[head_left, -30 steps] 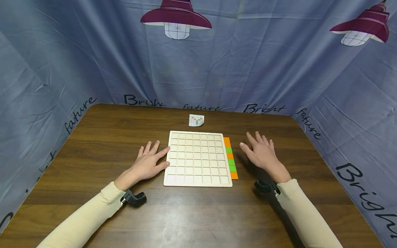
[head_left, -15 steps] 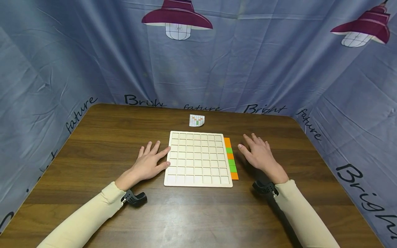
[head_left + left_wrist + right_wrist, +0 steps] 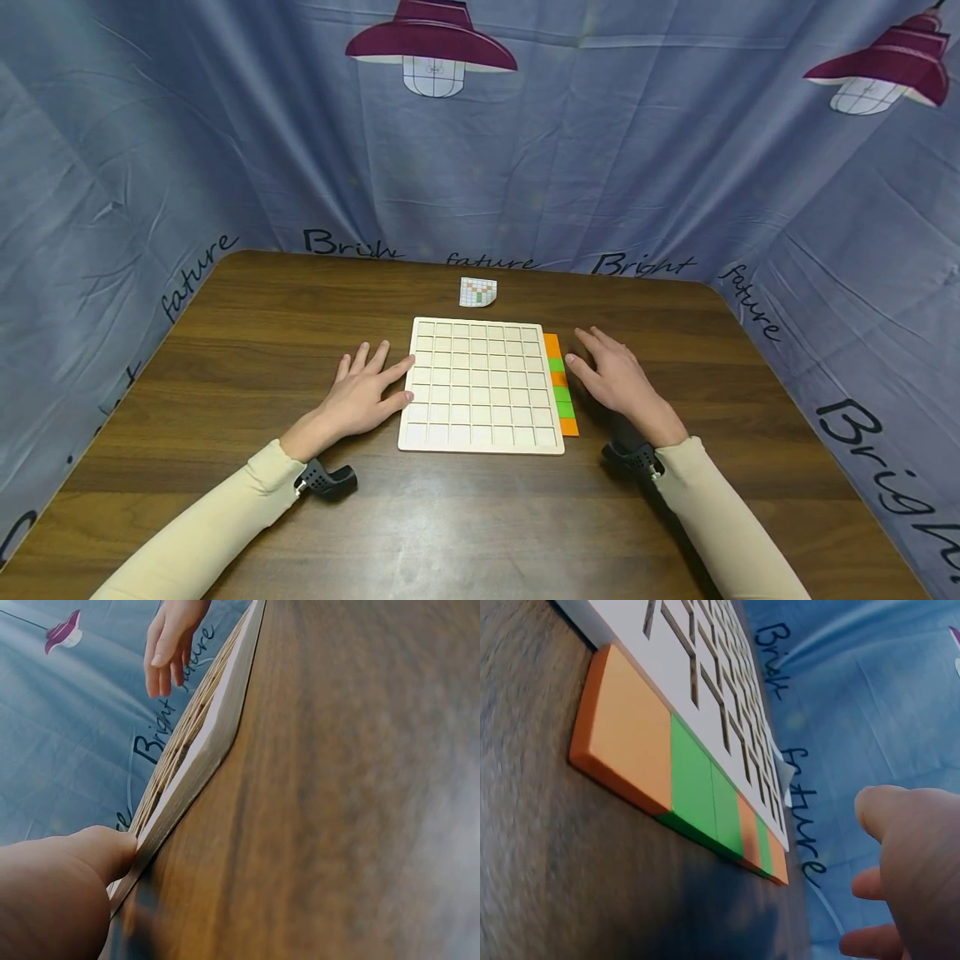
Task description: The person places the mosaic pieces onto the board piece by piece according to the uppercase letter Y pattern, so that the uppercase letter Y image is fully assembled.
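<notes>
A pale wooden grid board with rows of square recesses lies flat on the table. My left hand touches its left edge with thumb and index finger, the other fingers spread on the table. Along the board's right edge runs a row of flat orange and green tiles, seen close up in the right wrist view, where the nearest orange tile has rounded corners. Just right of that row hovers my right hand, fingers extended and holding nothing. In the left wrist view my left thumb presses the board's side.
A small paper card with a printed grid in orange and green lies behind the board. The brown wooden table reaches back to a blue curtain hung around it on three sides.
My right hand has moved left and slightly nearer to me, closing in on the tile row. Its fingers are closer together. The left hand stays against the board.
</notes>
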`<act>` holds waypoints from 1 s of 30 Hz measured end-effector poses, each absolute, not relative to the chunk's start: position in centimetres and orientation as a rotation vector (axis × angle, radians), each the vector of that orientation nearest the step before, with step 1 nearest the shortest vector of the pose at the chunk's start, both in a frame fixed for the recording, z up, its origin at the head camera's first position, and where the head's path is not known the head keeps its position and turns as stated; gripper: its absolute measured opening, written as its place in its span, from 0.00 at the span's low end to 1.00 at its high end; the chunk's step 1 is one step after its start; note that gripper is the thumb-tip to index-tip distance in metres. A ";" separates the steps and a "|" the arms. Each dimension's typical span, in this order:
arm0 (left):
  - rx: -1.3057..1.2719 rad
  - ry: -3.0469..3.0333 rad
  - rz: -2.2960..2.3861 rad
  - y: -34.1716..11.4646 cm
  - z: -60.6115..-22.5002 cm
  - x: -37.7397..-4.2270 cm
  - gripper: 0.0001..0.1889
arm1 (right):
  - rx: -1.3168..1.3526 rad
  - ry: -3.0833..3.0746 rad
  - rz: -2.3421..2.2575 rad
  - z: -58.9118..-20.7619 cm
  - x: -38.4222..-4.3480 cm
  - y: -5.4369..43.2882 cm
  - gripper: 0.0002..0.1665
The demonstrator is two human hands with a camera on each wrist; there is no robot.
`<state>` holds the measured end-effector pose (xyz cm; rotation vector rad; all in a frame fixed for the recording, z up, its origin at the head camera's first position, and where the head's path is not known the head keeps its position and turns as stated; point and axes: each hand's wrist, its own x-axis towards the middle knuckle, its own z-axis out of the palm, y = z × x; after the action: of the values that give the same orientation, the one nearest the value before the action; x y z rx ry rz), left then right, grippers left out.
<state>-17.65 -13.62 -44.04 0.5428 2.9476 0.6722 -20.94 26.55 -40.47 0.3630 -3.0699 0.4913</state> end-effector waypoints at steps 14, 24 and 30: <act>0.546 2.951 0.685 -13.4 -44.2 -17.6 0.32 | 0.376 -3.066 0.654 -41.4 -21.6 25.1 0.35; 0.540 2.942 0.681 -13.5 -44.5 -17.8 0.33 | 0.381 -3.054 0.652 -42.2 -21.9 24.7 0.26; 0.543 2.957 0.682 -13.6 -44.2 -17.6 0.32 | 0.443 -2.994 0.645 -42.4 -22.0 24.8 0.18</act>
<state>-17.63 -13.60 -44.22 0.5434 2.9575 0.6815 -22.02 24.84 -42.37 0.4429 -2.9939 0.6451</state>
